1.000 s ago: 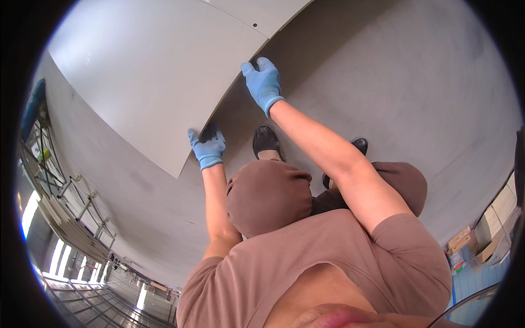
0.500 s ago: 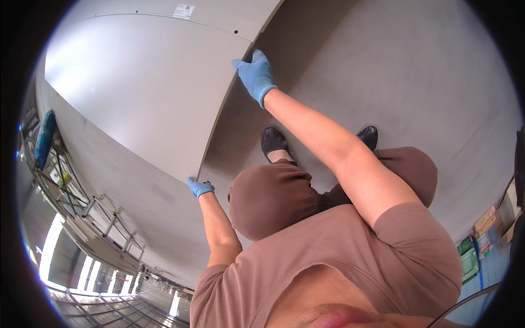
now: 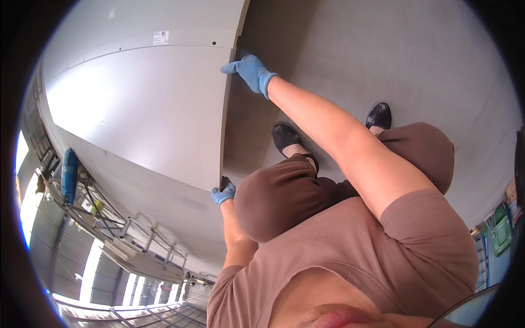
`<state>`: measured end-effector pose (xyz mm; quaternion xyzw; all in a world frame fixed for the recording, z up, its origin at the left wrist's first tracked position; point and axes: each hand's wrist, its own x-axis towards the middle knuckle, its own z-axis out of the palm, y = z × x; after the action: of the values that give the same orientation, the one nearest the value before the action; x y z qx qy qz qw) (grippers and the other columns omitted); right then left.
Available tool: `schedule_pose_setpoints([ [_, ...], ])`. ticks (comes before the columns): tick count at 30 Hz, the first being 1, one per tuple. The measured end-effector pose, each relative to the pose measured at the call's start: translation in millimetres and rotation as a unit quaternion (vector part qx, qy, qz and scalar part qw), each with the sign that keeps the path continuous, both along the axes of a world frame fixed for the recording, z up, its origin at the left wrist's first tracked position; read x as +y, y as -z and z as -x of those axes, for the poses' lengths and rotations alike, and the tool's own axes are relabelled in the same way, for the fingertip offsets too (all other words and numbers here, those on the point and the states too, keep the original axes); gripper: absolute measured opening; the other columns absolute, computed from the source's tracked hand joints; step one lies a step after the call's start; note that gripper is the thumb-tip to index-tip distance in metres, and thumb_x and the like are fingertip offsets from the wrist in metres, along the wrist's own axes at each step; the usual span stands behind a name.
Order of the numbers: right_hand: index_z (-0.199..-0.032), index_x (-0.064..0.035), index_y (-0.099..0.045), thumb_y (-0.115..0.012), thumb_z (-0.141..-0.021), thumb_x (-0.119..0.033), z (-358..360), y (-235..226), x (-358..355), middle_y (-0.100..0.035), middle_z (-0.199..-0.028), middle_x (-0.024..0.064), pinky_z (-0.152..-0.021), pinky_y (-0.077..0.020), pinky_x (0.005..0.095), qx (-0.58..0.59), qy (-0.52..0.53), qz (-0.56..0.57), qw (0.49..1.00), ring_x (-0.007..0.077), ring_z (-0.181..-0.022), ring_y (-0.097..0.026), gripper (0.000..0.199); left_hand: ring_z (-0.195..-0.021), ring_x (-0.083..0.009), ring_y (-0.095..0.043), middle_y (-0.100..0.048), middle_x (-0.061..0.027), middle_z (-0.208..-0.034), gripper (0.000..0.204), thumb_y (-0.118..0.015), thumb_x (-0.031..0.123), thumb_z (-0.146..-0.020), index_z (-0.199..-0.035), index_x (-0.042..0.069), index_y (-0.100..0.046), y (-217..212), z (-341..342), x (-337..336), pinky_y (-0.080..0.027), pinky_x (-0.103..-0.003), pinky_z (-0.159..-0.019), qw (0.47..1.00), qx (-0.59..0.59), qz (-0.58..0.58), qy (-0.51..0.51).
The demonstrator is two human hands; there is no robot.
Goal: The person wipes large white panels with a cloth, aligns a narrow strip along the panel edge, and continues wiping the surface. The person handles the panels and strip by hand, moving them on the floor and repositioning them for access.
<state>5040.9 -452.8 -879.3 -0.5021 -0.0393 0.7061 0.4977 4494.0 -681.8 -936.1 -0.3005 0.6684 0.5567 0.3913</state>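
Observation:
A large, flat, light grey sheet-metal panel (image 3: 142, 109) fills the upper left, its right edge running down between my hands. My right hand (image 3: 249, 72), in a blue glove, grips that edge near a small dark hole, thumb lying on the top face and fingers curled beneath. At the panel's near corner, my left hand (image 3: 223, 195), also gloved in blue, closes around the edge; a dark patch shows at its fingers, and part of the grip is hidden. A white label (image 3: 161, 37) sits beyond a seam on the grey surface.
My bent knees and black shoes (image 3: 287, 138) are to the right of the panel, on a grey floor (image 3: 426, 65). Metal racks (image 3: 136, 240) and a blue cylindrical object (image 3: 69, 176) stand at the far left. A green bin (image 3: 500, 232) is at the right rim.
In view, the panel has turned, its right edge now more upright. My left hand appears farther right, my right hand slightly left and lower. Both still hold the edge.

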Motion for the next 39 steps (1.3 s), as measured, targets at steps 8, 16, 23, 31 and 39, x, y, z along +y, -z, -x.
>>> schedule_pose_setpoints([
  [8, -0.143, 0.0064, -0.056, -0.083, -0.089, -0.02, -3.3, -8.5, 1.9, -0.062, -0.144, 0.0228, -0.117, -0.0402, 0.0364, 0.003, 0.017, 0.052, 0.999, 0.0308, -0.141, -0.053, 0.066, -0.116, -0.0358, -0.067, -0.071, -0.0161, -0.125, 0.051, -0.056, 0.044, -0.095, -0.128, 0.007, -0.067, -29.7, -85.2, 20.5, -0.057, -0.054, -0.098, 0.996, -0.04, -0.049, 0.068],
  [16, -0.131, 0.006, -0.067, -0.078, -0.094, -0.037, 8.0, -0.5, 20.5, -0.073, -0.128, 0.0183, -0.103, -0.0505, 0.036, -0.065, -0.014, 0.068, 0.995, 0.0275, -0.121, -0.068, 0.058, -0.119, -0.0336, -0.065, -0.069, -0.0117, -0.131, 0.064, -0.066, 0.06, -0.09, -0.133, 0.013, -0.066, -4.6, -96.3, 45.3, -0.053, -0.054, -0.099, 0.997, -0.02, -0.048, 0.055],
  [23, -0.104, 0.0045, -0.07, -0.08, -0.093, -0.041, 6.8, 2.7, 23.1, -0.073, -0.094, 0.011, -0.083, -0.0544, 0.0379, -0.161, -0.093, 0.078, 0.979, 0.0208, -0.089, -0.068, 0.048, -0.123, -0.0294, -0.06, -0.07, -0.0062, -0.129, 0.071, -0.08, 0.067, -0.078, -0.132, 0.022, -0.067, 3.3, -112.1, 46.5, -0.044, -0.053, -0.098, 0.983, -0.014, -0.065, 0.172],
  [31, -0.076, -0.0033, -0.058, -0.082, -0.091, -0.043, 15.3, 2.6, 17.7, -0.051, -0.072, 0.0014, -0.064, -0.0455, 0.0384, -0.204, -0.096, 0.079, 0.971, 0.014, -0.069, -0.045, 0.049, -0.13, -0.028, -0.056, -0.067, -0.0042, -0.141, 0.063, -0.082, 0.058, -0.085, -0.134, 0.022, -0.067, -2.1, -132.0, 45.3, -0.04, -0.053, -0.106, 0.984, -0.019, -0.093, 0.15],
  [39, -0.068, -0.0128, -0.044, -0.068, -0.098, -0.06, -1.8, 23.5, 4.4, -0.041, -0.064, -0.0032, -0.048, -0.0344, 0.0313, -0.248, -0.111, 0.013, 0.962, 0.0101, -0.052, -0.037, 0.062, -0.133, -0.0285, -0.054, -0.064, -0.0027, -0.146, 0.062, -0.077, 0.058, -0.09, -0.14, 0.023, -0.064, -5.3, -145.5, 46.9, -0.037, -0.05, -0.108, 0.982, -0.037, -0.141, 0.117],
])
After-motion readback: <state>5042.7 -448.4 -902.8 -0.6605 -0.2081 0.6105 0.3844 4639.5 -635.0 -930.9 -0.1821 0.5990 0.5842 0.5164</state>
